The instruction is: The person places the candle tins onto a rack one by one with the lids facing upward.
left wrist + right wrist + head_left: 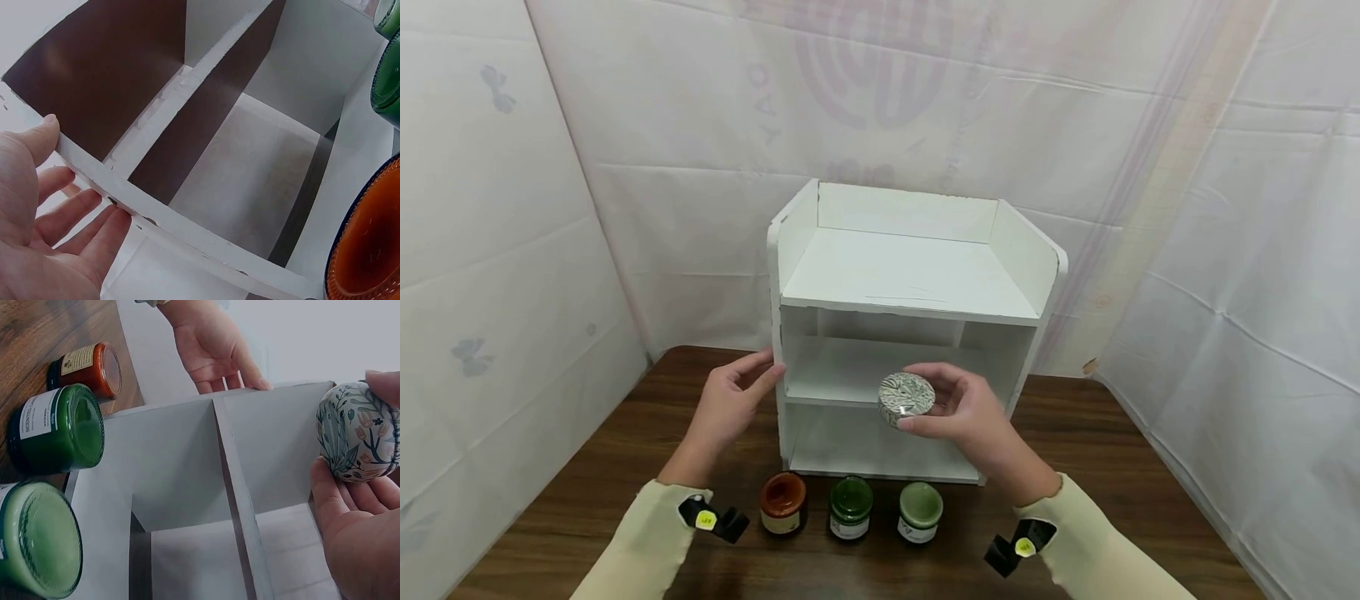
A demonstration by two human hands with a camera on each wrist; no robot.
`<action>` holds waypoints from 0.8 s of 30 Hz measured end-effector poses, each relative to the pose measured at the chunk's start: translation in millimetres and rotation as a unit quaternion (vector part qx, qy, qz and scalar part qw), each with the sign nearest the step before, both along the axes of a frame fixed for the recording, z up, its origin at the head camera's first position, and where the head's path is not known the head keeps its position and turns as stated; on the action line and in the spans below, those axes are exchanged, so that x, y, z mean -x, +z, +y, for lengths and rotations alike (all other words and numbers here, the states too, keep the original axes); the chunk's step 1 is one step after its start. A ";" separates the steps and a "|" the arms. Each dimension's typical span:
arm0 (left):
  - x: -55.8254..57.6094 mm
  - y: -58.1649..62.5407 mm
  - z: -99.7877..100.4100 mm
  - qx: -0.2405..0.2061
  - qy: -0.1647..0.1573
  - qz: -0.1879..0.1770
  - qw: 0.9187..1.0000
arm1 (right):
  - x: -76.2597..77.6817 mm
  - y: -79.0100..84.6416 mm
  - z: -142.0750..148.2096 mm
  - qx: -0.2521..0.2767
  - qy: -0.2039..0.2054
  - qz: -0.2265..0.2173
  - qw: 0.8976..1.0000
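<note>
My right hand [970, 412] holds a round tin [907, 395] between thumb and fingers, in front of the middle opening of a white shelf unit [917, 267]. In the right wrist view the tin [355, 432] shows a leaf-and-flower pattern round its side. At the unit's left side panel, my left hand [730, 404] touches the edge with its thumb, fingers lightly bent along the outside. In the left wrist view that hand [50, 219] has its fingertips against the panel's outer face.
Three glass jars stand in a row before the unit: an amber jar [783, 502], a dark green jar [851, 507] and a light green jar [920, 512]. The unit stands on a dark wooden table [1120, 467]. White sheeting [685, 200] hangs behind and at both sides.
</note>
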State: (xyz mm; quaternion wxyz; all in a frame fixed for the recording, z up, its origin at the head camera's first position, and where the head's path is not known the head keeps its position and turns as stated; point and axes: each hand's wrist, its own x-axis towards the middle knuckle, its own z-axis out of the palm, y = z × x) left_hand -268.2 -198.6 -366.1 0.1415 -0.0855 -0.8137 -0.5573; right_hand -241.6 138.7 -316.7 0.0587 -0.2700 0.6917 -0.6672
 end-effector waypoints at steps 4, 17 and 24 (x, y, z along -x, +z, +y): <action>1.0 -0.3 0.0 -0.001 -0.001 0.001 1.000 | -0.1 2.9 -6.4 0.001 0.014 -0.003 1.000; -0.3 -0.2 -1.4 0.012 0.004 -0.001 1.000 | 0.6 11.1 -19.7 0.001 0.039 0.009 0.999; 0.8 -0.8 -2.8 0.022 0.004 -0.004 1.000 | 1.0 18.1 -22.5 0.002 0.030 0.012 0.999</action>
